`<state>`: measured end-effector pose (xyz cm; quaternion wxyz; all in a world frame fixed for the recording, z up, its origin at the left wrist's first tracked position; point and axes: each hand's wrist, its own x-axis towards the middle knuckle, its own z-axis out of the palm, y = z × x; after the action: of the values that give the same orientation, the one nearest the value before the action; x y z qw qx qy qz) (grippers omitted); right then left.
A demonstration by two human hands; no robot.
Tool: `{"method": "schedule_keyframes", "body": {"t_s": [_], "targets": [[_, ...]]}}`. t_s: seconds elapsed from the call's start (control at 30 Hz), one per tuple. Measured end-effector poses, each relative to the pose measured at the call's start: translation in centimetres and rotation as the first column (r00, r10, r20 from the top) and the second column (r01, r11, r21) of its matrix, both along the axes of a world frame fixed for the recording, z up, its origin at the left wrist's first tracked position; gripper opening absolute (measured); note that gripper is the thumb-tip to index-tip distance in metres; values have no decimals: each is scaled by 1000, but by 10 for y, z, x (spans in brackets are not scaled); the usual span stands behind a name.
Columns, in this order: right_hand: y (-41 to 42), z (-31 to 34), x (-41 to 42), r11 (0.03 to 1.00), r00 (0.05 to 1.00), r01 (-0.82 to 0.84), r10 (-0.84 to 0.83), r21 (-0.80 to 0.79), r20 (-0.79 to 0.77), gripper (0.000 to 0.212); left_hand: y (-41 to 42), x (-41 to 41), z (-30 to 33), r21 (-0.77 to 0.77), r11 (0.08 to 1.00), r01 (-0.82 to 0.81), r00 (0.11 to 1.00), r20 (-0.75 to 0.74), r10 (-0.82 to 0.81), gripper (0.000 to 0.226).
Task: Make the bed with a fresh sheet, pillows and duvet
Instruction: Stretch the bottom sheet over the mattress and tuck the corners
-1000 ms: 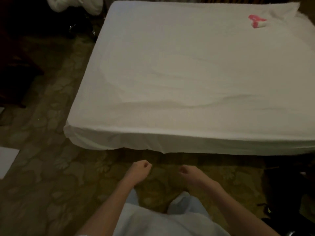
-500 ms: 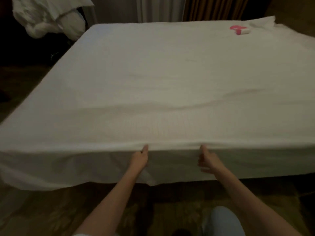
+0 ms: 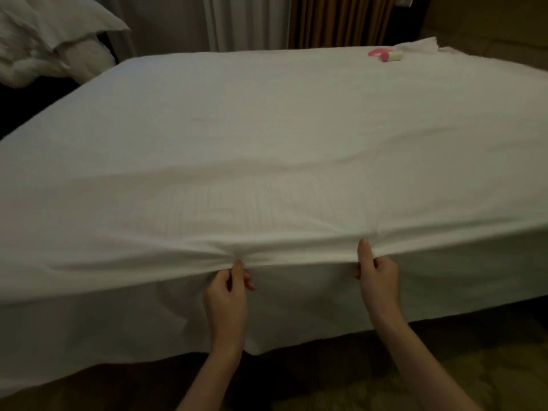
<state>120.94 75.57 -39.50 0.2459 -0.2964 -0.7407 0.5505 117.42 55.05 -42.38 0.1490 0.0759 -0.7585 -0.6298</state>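
Observation:
A white sheet (image 3: 267, 143) covers the whole bed and hangs over its near edge. My left hand (image 3: 226, 295) pinches a gathered fold of the sheet at that edge, and creases fan out from the pinch. A little to the right, my right hand (image 3: 376, 277) grips the sheet at the same edge with its thumb pointing up along the fabric. White bedding, pillows or a duvet, (image 3: 44, 37) is piled off the bed at the far left.
A pink and white lint roller (image 3: 385, 54) lies on the sheet near the far right corner, beside a bunched bit of sheet (image 3: 421, 44). Curtains (image 3: 326, 22) hang behind the bed. Patterned carpet (image 3: 444, 375) runs along the near side.
My view has come closer and lower to the bed. Both hands went from loose fists over the carpet to the near edge, where they now hold the sheet and it has bunched.

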Motion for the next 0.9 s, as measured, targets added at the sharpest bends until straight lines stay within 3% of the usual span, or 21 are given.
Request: {"method": "schedule_keyframes", "body": {"t_s": [0.13,0.23,0.3,0.37,0.43,0.5,0.57,0.63,0.77,0.83,0.9], "targets": [[10,-22,12,995,990,-60,69,80,-120,47,-4,6,-39,-149,989,17,1000,1,-17,35],[19,-52,17,978,971,-113,146,176,-188,32,0,16,-63,-99,995,1,995,95,9,40],[30,-70,10,944,953,-274,292,183,-78,35,5,17,-62,-113,993,-35,980,190,56,36],[39,-82,-6,884,879,-456,427,107,213,52,11,11,-59,-181,981,-69,958,263,116,29],[45,-91,-19,862,801,-504,449,43,396,52,16,3,-56,-265,961,-74,943,294,153,29],[44,-98,-25,871,823,-488,438,57,363,45,20,-6,-57,-262,962,-78,946,285,154,28],[39,-103,-26,892,862,-449,420,47,283,38,23,-12,-57,-138,985,-106,954,264,139,28],[30,-109,-28,924,906,-381,380,-29,187,31,24,-16,-56,-71,992,-108,955,271,124,32],[6,-114,-30,954,971,-221,234,-201,45,24,25,-14,-57,-83,994,-68,913,396,95,48],[-9,-115,-23,969,969,-245,245,-28,8,22,20,-12,-57,-103,994,-30,877,475,75,57],[-20,-115,-17,906,969,-226,248,358,-15,19,13,-13,-63,-134,991,18,882,469,47,61]]}}
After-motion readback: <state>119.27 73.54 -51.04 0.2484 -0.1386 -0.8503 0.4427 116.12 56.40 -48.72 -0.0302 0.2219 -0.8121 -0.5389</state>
